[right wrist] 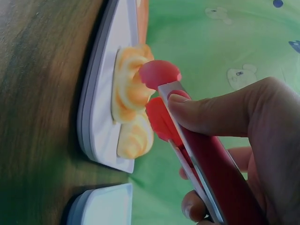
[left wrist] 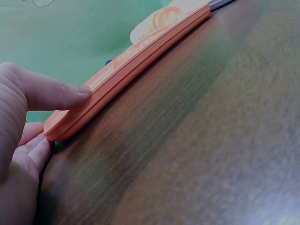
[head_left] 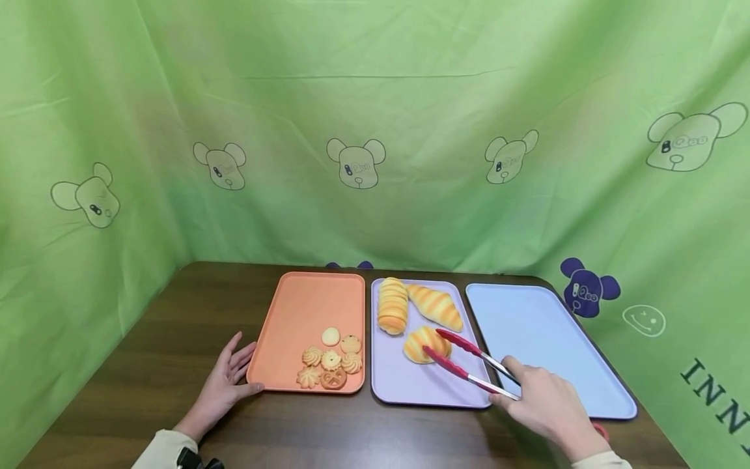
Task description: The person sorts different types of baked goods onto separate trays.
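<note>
My right hand grips red-tipped metal tongs; in the right wrist view the thumb lies along the tongs' red handle. The tongs' spread tips are at a round striped bread on the purple tray; whether they touch it I cannot tell. A long ridged roll and a pointed striped bread lie behind it. My left hand rests at the near left corner of the orange tray, thumb on the rim, fingers loosely spread beside its edge.
Several cookies lie in the near right part of the orange tray. To the right stands a blue tray, partly behind the right hand, with a small red loop by its near edge. A green printed curtain surrounds the wooden table.
</note>
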The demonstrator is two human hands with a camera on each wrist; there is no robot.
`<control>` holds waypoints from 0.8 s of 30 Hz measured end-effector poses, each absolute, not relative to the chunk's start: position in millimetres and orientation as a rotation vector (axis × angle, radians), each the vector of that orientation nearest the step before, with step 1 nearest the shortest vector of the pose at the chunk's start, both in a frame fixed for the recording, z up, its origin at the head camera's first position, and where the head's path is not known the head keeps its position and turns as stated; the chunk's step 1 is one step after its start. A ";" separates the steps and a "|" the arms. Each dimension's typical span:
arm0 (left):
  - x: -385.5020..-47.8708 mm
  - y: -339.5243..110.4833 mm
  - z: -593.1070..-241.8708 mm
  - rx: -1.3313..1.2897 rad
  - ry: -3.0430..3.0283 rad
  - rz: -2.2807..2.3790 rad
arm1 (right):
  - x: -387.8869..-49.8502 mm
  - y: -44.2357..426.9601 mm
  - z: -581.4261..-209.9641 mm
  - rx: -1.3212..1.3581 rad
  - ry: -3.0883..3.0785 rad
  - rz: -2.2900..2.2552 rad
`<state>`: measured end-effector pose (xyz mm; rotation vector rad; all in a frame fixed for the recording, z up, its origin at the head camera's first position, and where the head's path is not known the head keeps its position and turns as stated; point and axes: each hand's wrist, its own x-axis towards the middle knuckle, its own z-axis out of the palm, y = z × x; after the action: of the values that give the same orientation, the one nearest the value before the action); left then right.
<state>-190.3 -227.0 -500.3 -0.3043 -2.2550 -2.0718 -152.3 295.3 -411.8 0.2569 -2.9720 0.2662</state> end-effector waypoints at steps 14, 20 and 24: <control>-187.8 -227.5 -507.5 -0.319 -2.205 -2.087 | -156.6 259.0 -409.2 0.381 -2.822 0.323; -192.4 -227.6 -504.5 -0.273 -2.257 -2.078 | -158.8 241.2 -412.7 0.450 -2.805 0.348; -191.4 -227.3 -503.9 -0.308 -2.252 -2.063 | -158.7 230.6 -418.7 0.512 -2.785 0.331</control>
<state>-191.4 -227.3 -503.9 -0.3080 -2.2517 -2.0633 -158.7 230.6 -418.7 0.5116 -2.7849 0.3312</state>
